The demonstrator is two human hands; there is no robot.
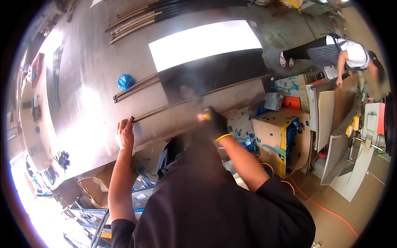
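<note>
A long thin brown strip point(165, 108) lies along the near side of the large grey table point(95, 111). At the strip's left end, my bare left hand point(125, 134) has its fingertips pinched on it. My right hand point(215, 124) wears a black glove with pale fingertips and a yellow cuff. It hovers over or rests on the table's near edge, a little right of the middle; motion smears its fingers, so any hold is hidden. Beyond the strip lies a dark panel point(215, 70) with a bright white part point(202, 43).
A crumpled blue ball point(125, 82) sits beside more strips point(136, 89); further strips point(136, 22) lie at the back. Right of me stand a cardboard box point(269, 136) and leaning boards point(326, 111), which another person point(347, 53) touches. An orange cable point(318, 204) crosses the floor.
</note>
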